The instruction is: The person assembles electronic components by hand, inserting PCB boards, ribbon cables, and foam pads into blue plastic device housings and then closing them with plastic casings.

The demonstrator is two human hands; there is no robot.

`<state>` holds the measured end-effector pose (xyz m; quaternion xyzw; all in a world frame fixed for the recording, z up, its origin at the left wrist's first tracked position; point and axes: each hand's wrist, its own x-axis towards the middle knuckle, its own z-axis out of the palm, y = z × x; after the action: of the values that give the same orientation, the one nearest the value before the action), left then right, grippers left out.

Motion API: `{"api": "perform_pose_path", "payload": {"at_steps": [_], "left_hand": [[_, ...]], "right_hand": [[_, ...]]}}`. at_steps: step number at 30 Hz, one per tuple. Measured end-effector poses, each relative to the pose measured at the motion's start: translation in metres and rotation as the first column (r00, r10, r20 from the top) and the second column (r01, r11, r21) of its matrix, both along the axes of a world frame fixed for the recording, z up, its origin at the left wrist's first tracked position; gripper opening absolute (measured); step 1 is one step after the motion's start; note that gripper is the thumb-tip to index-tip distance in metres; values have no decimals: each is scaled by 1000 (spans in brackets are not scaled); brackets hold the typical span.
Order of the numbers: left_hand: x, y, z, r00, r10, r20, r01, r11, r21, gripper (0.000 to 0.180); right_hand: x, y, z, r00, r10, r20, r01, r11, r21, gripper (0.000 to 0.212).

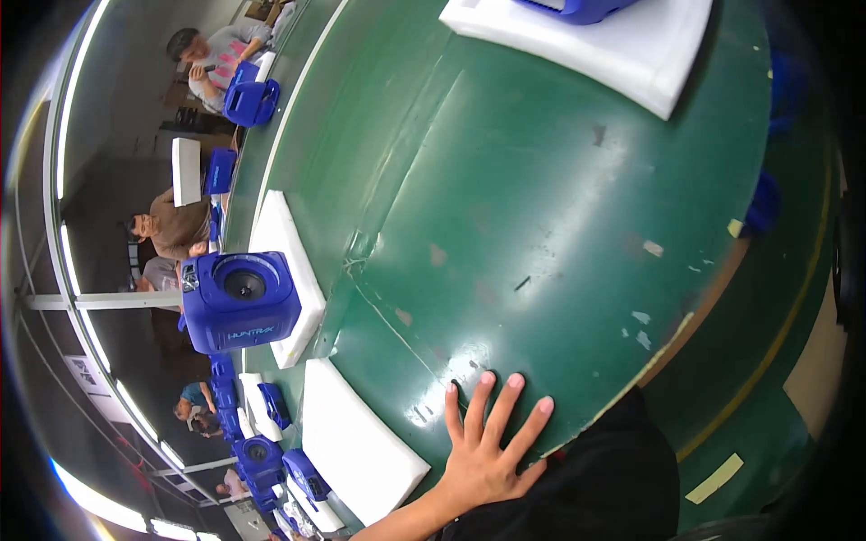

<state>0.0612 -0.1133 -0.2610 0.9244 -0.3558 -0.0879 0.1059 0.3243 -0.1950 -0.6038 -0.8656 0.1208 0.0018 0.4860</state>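
1. Left hand lies flat, fingers spread, on the green table edge; holds nothing, looks braced.
2. Right hand not in view.
3. Nearest: white foam pad, just left, apart.
4. Blue speaker sits on another foam pad, likely cushioning.

blue box-shaped device on white foam pad; second foam pad far end | co-workers seated left
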Motion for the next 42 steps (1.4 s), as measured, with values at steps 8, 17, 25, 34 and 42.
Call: {"api": "perform_pose_path", "payload": {"at_steps": [8, 17, 25, 34, 42], "left_hand": [[0, 6, 5, 998, 10, -67, -13, 999, -41, 99], [-21, 19, 14, 995, -98, -19, 95, 986, -140, 109], [-59, 62, -22, 938, -156, 308, 261, 905, -335, 96], [-189, 154, 55, 922, -339, 185, 372, 656, -657, 134], [-176, 304, 82, 860, 502, -91, -268, 292, -918, 92]], "right_hand": [[-155, 46, -50, 992, -24, -122, 39, 991, 126, 50], [-401, -123, -36, 994, -89, -70, 89, 996, -9, 51], [-551, -211, 228, 904, -169, -393, 201, 979, 41, 60], [-576, -154, 499, 987, -81, 140, 41, 963, 265, 96], [-348, 93, 622, 710, 704, -9, -702, 706, -90, 64]]}}
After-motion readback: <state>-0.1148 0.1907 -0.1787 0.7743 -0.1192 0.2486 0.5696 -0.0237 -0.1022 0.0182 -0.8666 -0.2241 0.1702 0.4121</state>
